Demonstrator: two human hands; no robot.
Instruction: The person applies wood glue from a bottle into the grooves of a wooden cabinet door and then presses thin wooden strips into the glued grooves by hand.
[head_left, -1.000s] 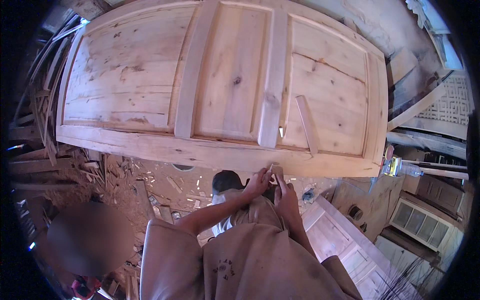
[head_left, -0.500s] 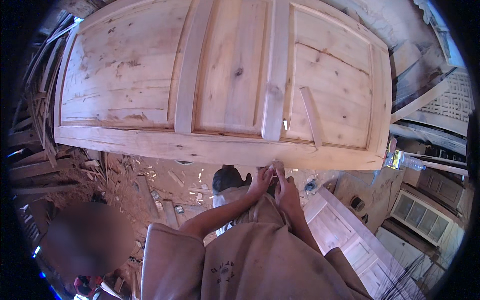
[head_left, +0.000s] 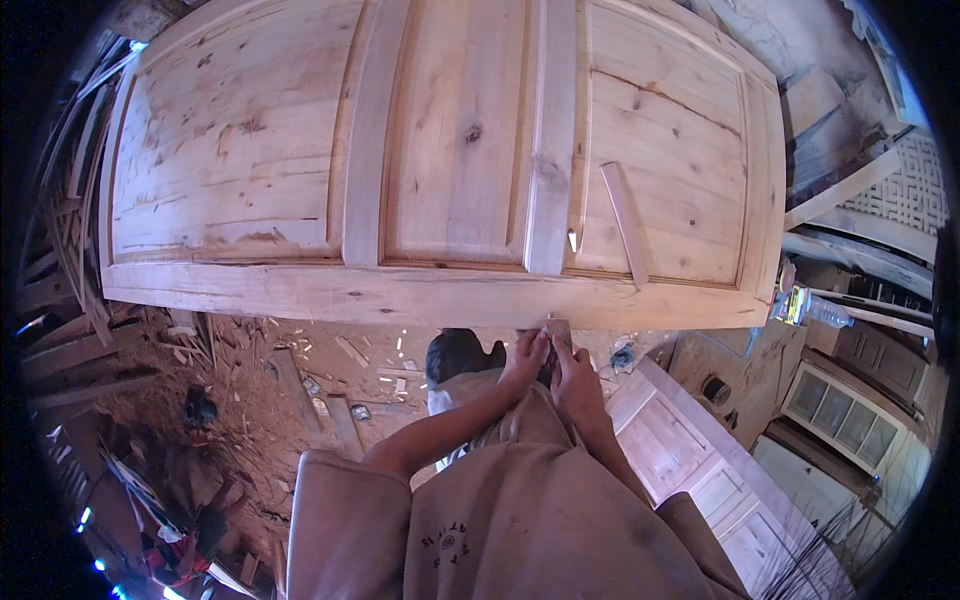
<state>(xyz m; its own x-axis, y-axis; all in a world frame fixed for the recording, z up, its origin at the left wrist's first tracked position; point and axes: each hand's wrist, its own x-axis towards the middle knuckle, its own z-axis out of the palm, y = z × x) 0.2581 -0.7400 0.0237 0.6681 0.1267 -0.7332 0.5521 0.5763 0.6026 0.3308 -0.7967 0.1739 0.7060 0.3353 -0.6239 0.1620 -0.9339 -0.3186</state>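
Observation:
A large panelled wooden door lies flat in front of me, its near edge just beyond my hands. My left hand and my right hand are close together below that edge, fingers closed around a small flat brown piece. The piece looks like a wood block or folded sandpaper; which one I cannot tell. Its upper end meets or overlaps the door's near edge. A thin wooden strip rests at a slant on the right panel, beside a small pale chip.
A second panelled door leans or lies low at the right. Clear plastic bottle stands past the big door's right corner. Stacked timber fills the left side; offcuts and shavings litter the dirt floor. Someone in red is at lower left.
My hands and the brown piece stay almost in place, with the fingers shifted slightly. The view has tilted a little. A round blurred patch at lower left is gone.

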